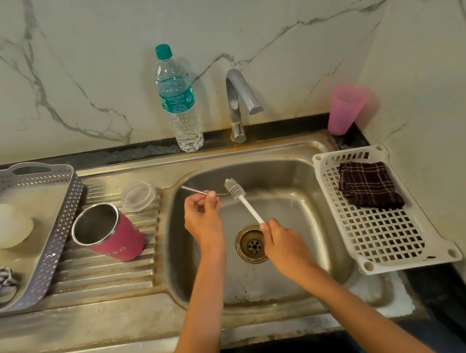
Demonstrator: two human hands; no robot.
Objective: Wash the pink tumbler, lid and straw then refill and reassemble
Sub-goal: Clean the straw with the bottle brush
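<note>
The pink tumbler (pixel 110 234) stands open-mouthed on the ribbed drainboard, left of the sink basin (pixel 308 185). Its clear lid (pixel 138 196) lies just behind it on the drainboard. Over the basin, my left hand (pixel 203 217) pinches a thin metal straw (pixel 194 190) that points up and left. My right hand (pixel 284 243) grips the white handle of a bottle brush (pixel 241 197), whose bristle head sits right beside the straw's near end. A water bottle (pixel 178 101) with a teal cap stands on the ledge behind the sink.
The tap (pixel 239 100) rises behind the basin, spout to the right. A grey perforated tray (pixel 54 222) with cloths and white items sits at left. A white basket (pixel 384 240) holding a dark checked cloth (pixel 369 185) rests at right. A pink plastic cup (pixel 346 108) stands in the back right corner.
</note>
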